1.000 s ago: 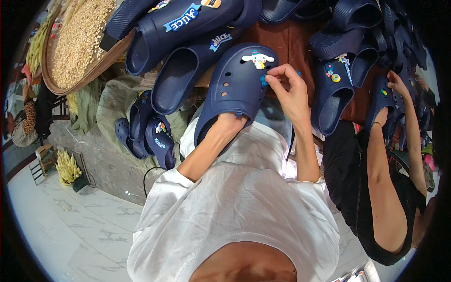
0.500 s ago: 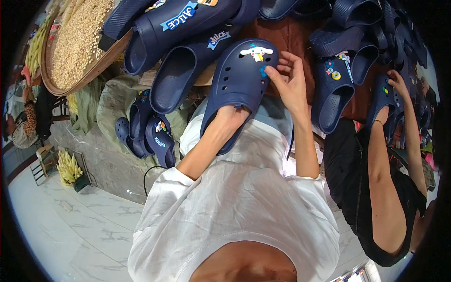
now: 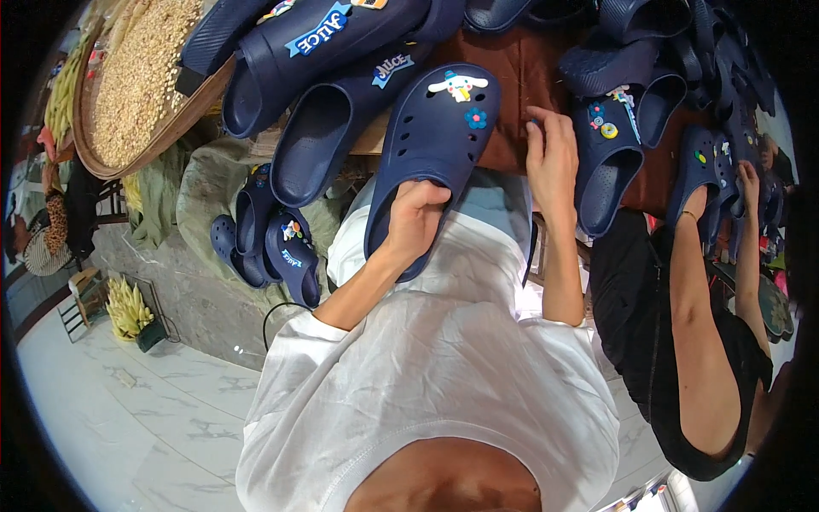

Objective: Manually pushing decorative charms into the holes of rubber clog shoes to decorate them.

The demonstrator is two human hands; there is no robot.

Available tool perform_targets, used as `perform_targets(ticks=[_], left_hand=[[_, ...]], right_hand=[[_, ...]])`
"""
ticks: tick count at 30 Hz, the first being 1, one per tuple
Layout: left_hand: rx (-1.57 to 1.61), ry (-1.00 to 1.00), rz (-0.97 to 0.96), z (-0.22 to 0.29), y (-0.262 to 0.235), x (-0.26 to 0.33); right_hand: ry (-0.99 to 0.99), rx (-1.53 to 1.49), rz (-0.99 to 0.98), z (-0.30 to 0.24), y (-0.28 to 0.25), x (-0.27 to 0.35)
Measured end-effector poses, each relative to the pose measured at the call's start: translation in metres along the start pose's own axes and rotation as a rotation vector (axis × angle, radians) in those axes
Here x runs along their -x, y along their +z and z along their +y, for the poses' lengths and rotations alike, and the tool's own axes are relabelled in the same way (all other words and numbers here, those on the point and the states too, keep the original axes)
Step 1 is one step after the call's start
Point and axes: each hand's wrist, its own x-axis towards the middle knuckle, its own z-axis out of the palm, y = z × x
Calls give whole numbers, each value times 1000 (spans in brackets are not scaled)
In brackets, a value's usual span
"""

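Note:
A navy clog [image 3: 433,128] with round holes lies toe away from me over my lap. My left hand [image 3: 415,218] grips it at the foot opening, most of the fingers hidden. On its upper sit a white long-eared character charm [image 3: 457,85] and a blue flower charm [image 3: 476,119]. Apart from the clog, to its right, my right hand [image 3: 554,162] has its thumb and fingers curled together. A speck of dark blue shows at those fingertips, too small to name. Further right, another navy clog [image 3: 607,162] carries several charms.
More navy clogs [image 3: 311,141] with letter charms lie at the upper left, beside a round basket rim [image 3: 153,154] of pale grains. Several clogs [image 3: 286,252] hang or lie lower left. A brown cloth [image 3: 503,85] covers the table. At right a co-worker's hand [image 3: 695,205] is inside a clog.
My right hand has left the flower charm and moved right, off the clog. My left hand has come partly out of the clog, its thumb now showing at the opening's edge.

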Motion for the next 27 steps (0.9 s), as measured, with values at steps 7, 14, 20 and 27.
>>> perform_targets(ticks=[7, 14, 20, 27], left_hand=[[-194, -113, 153, 5, 20, 1], [-293, 9, 227, 7, 37, 0], [-293, 64, 191, 7, 46, 5], [-266, 43, 196, 7, 42, 10]], right_hand=[[-23, 213, 28, 17, 5, 3], [310, -770, -295, -30, -12, 16], [189, -721, -122, -49, 2, 33], [-193, -281, 45, -57, 6, 46]])
